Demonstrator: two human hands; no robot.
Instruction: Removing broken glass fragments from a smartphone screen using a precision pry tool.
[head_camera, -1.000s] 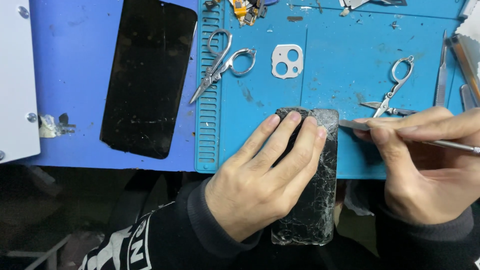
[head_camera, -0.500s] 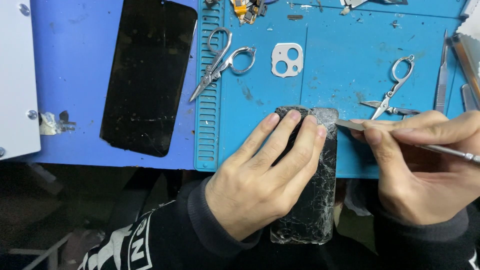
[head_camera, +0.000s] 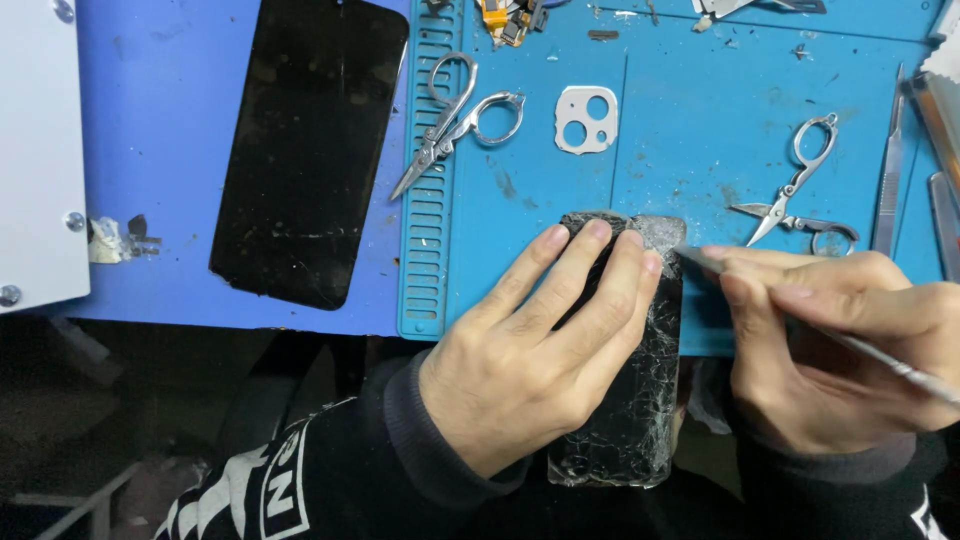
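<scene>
Blue work mats cover the table (head_camera: 700, 150), a lighter teal one under the action and a deeper blue one to the left. Front and centre lies a cracked phone (head_camera: 640, 400), its glass webbed with fractures, its long axis running from the person's body away toward the far edge, top end resting on the teal mat and bottom end hanging over the table's near edge. The left hand (head_camera: 530, 350) presses flat on it, fingers spread and extended, pinning it down. The right hand (head_camera: 840, 350) is closed in a pen-like grip on a thin metal pry tool (head_camera: 790, 305), whose tip meets the phone's upper right corner. This looks like the prying step, working the shattered glass loose at that corner; the next move likely calls for a shallow, steady slide along the right edge while the left hand holds firm. Well apart sit a black screen panel (head_camera: 305, 150), two small scissors (head_camera: 455, 115) (head_camera: 795, 200) and a white camera-lens frame (head_camera: 587, 118).
</scene>
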